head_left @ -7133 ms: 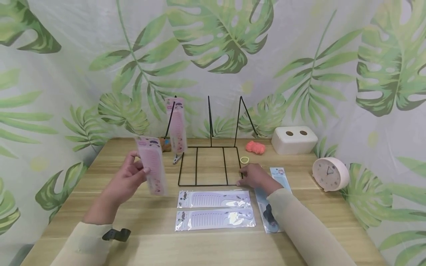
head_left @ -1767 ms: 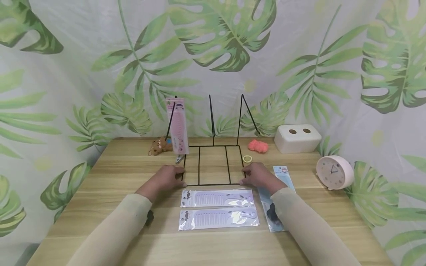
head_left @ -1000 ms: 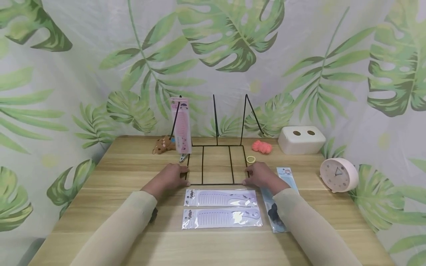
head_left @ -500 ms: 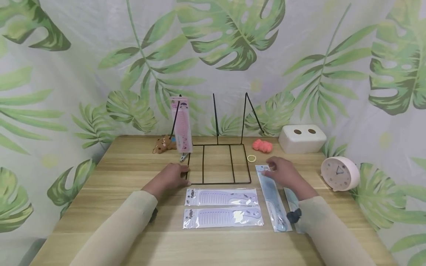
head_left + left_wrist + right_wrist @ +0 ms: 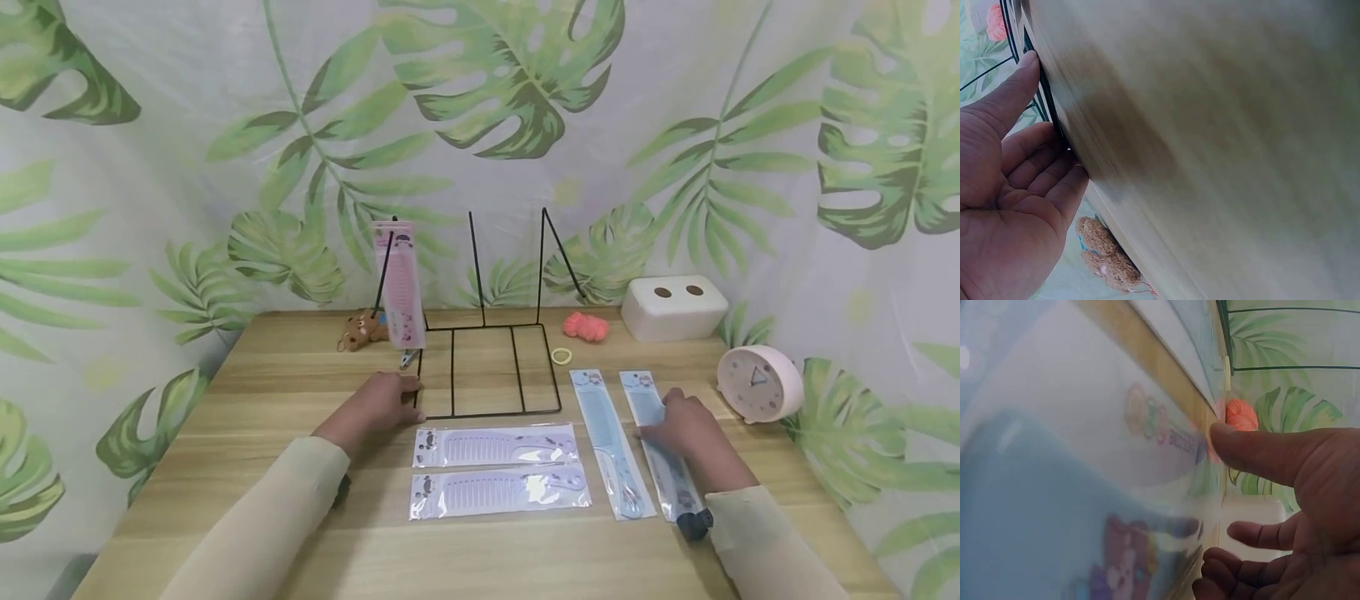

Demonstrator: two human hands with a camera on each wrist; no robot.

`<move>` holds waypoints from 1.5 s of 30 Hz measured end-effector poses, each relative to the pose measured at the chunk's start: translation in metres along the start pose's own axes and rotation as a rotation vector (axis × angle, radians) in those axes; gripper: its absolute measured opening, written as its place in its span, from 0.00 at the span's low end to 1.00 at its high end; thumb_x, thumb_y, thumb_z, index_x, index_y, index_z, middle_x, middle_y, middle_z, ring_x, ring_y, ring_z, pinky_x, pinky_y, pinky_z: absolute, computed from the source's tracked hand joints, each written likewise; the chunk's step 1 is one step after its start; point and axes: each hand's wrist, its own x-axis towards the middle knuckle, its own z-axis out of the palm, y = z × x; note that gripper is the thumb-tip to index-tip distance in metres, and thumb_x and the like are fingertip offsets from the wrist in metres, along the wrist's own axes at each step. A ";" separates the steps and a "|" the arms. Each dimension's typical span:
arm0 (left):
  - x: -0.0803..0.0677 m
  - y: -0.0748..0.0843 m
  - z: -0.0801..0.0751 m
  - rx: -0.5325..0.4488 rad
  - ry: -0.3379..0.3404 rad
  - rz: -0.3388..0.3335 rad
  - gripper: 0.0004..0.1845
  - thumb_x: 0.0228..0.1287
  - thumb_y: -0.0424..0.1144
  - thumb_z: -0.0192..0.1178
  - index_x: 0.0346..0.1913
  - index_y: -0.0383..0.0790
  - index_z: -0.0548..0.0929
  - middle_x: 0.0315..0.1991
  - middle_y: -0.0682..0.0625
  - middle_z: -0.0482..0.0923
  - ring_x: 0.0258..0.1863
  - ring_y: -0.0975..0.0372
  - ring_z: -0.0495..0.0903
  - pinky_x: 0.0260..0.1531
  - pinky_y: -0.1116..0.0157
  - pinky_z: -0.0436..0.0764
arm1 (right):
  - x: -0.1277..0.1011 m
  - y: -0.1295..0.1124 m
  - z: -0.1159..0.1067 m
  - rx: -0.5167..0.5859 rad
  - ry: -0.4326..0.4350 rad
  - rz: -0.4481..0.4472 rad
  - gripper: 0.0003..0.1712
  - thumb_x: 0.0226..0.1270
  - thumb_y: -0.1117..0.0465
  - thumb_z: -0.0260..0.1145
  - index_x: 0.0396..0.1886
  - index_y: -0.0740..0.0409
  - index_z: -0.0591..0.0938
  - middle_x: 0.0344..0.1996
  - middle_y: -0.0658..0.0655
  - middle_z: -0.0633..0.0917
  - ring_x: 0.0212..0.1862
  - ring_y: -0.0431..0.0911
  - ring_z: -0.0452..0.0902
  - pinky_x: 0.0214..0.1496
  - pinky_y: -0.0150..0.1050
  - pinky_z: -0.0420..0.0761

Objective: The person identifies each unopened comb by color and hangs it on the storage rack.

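Observation:
My left hand (image 5: 380, 403) rests at the left front corner of a black wire rack (image 5: 483, 415). In the left wrist view its thumb and fingertips hold the wire edge. On the right, my right hand (image 5: 693, 437) lies over a bagged light-blue comb (image 5: 641, 398), thumb and fingers spread apart at its sides. Another bagged blue comb (image 5: 600, 417) lies just left of it. Two bagged lilac combs, a farther one (image 5: 480, 447) and a nearer one (image 5: 480, 492), lie crosswise before the rack. Pink combs in packaging (image 5: 401, 287) hang on the rack's left hook.
A brown plush bear (image 5: 363, 330) and a metal hair clip (image 5: 407, 358) lie left of the rack. To its right are a yellow ring (image 5: 561, 357), coral yarn (image 5: 585, 327), a white box with two holes (image 5: 673, 308) and a pink clock (image 5: 759, 383).
A pink comb package left my left hand for the hook. My right hand let go of the rack, slid one blue comb left off the other, then moved right. My left hand stayed.

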 end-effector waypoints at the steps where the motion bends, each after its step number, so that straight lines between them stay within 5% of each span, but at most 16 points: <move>1: 0.000 0.000 0.000 -0.002 -0.001 0.000 0.34 0.69 0.46 0.77 0.73 0.38 0.82 0.76 0.37 0.77 0.78 0.37 0.72 0.80 0.38 0.69 | 0.000 0.000 0.000 -0.012 -0.009 0.016 0.57 0.66 0.44 0.78 0.71 0.85 0.63 0.55 0.83 0.78 0.52 0.69 0.80 0.58 0.66 0.83; 11: 0.000 0.002 0.001 0.010 0.006 0.012 0.33 0.69 0.45 0.77 0.73 0.37 0.82 0.75 0.36 0.78 0.76 0.38 0.74 0.79 0.39 0.71 | 0.012 0.003 -0.001 0.004 -0.106 0.100 0.63 0.69 0.45 0.75 0.73 0.90 0.51 0.55 0.86 0.76 0.52 0.68 0.81 0.60 0.64 0.85; 17: -0.001 0.002 0.000 0.009 0.010 0.016 0.33 0.69 0.44 0.77 0.73 0.36 0.82 0.74 0.35 0.78 0.76 0.38 0.74 0.78 0.39 0.71 | 0.014 0.004 -0.002 0.021 -0.078 0.095 0.59 0.69 0.48 0.76 0.71 0.89 0.54 0.53 0.85 0.76 0.50 0.68 0.80 0.54 0.62 0.86; 21: -0.002 0.002 0.000 0.006 0.012 0.013 0.33 0.69 0.44 0.77 0.73 0.36 0.82 0.74 0.35 0.78 0.76 0.38 0.74 0.78 0.39 0.72 | 0.014 0.007 -0.002 0.054 -0.010 0.046 0.47 0.72 0.55 0.72 0.67 0.88 0.58 0.52 0.83 0.73 0.51 0.71 0.78 0.53 0.64 0.86; 25: -0.002 0.002 0.001 0.006 0.011 0.013 0.33 0.69 0.45 0.77 0.73 0.37 0.82 0.74 0.35 0.78 0.76 0.38 0.75 0.78 0.39 0.72 | 0.014 0.013 -0.004 0.142 0.036 -0.005 0.34 0.79 0.62 0.58 0.70 0.86 0.60 0.56 0.86 0.71 0.58 0.76 0.76 0.57 0.68 0.84; 30: -0.002 0.002 0.000 0.001 0.010 0.006 0.34 0.68 0.45 0.77 0.73 0.38 0.82 0.74 0.34 0.78 0.75 0.38 0.75 0.78 0.39 0.72 | 0.014 0.015 -0.016 0.216 0.070 -0.071 0.33 0.84 0.64 0.47 0.77 0.83 0.58 0.67 0.87 0.71 0.67 0.77 0.73 0.66 0.71 0.79; 42: -0.001 0.001 0.000 0.007 0.006 0.012 0.33 0.68 0.45 0.78 0.73 0.38 0.82 0.75 0.37 0.78 0.77 0.38 0.73 0.79 0.39 0.71 | -0.003 0.001 -0.060 0.547 0.206 -0.261 0.28 0.91 0.57 0.46 0.79 0.69 0.58 0.75 0.80 0.68 0.76 0.75 0.67 0.75 0.74 0.73; 45: -0.001 0.001 0.001 0.005 0.006 0.010 0.33 0.68 0.45 0.78 0.73 0.38 0.82 0.75 0.38 0.78 0.77 0.39 0.73 0.79 0.40 0.71 | -0.008 -0.002 -0.063 0.637 0.236 -0.342 0.24 0.91 0.58 0.50 0.75 0.68 0.62 0.73 0.74 0.71 0.76 0.68 0.70 0.75 0.61 0.78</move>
